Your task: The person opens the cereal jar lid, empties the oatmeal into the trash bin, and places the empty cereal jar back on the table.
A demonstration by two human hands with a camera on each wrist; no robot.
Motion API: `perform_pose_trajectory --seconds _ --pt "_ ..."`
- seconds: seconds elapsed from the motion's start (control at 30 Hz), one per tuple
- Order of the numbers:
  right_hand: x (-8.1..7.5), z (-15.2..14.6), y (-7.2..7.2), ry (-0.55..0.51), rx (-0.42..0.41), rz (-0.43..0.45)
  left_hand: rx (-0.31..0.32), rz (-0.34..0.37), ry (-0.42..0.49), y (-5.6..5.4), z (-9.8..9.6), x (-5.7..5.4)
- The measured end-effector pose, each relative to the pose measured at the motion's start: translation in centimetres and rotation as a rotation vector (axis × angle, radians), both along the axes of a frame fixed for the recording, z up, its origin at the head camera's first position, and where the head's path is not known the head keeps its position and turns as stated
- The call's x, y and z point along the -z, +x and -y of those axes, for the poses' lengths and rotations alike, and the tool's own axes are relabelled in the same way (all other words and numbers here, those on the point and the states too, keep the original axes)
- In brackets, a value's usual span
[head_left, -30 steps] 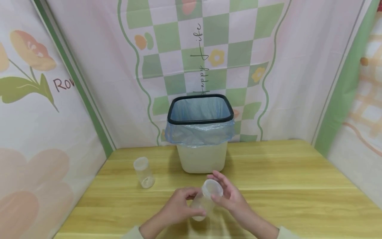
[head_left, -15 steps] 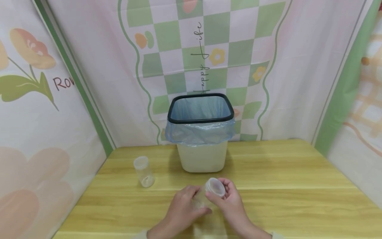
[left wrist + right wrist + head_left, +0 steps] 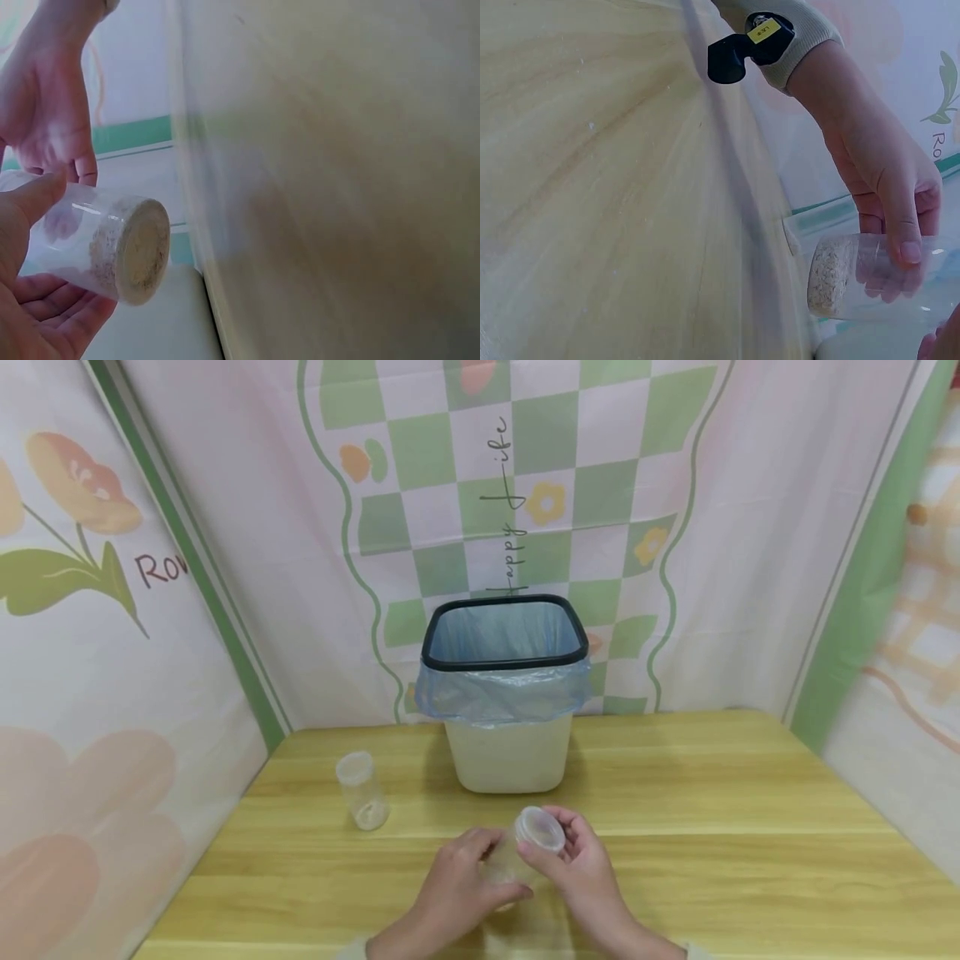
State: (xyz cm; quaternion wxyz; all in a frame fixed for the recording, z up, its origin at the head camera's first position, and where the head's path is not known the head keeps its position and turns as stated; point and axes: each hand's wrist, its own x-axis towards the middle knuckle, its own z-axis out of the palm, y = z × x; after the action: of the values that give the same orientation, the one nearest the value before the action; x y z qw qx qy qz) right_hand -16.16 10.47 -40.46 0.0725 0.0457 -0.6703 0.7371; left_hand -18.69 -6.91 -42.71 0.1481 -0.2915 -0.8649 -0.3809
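Note:
My left hand grips a clear plastic jar round its body, thumb on the near side. The jar is tilted, its base pointing down and toward me. Pale, flaky bits lie in its base in the right wrist view, and the left wrist view shows the speckled jar bottom. At the upper end, my right hand grips the translucent lid between thumb and curled fingers; the lid appears on the jar's mouth. A second clear jar, lidded, with a little pale stuff at its bottom, stands on the table to the left.
A white bin with a black rim and a blue liner bag stands at the table's back, beyond my hands. Patterned curtains hang behind and at both sides of the wooden table.
Over the last second my right fingers have curled in round the lid, and the jar's lid end has tipped right. My left hand has shifted slightly right. Little differs from half a second ago.

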Motion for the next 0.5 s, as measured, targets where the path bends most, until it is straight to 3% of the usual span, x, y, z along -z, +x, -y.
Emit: perform_pose_trajectory --seconds 0.13,0.33,0.5 --pt "0.1 -0.6 -0.1 0.004 -0.090 -0.078 0.079 0.073 0.066 -0.2 0.3 -0.1" --pt "0.3 -2.0 -0.8 -0.005 -0.352 -0.237 0.209 0.272 0.167 -0.5 1.0 -0.4" --pt "0.4 -2.6 -1.3 -0.058 -0.530 -0.298 0.255 0.355 0.195 -0.6 1.2 -0.4"
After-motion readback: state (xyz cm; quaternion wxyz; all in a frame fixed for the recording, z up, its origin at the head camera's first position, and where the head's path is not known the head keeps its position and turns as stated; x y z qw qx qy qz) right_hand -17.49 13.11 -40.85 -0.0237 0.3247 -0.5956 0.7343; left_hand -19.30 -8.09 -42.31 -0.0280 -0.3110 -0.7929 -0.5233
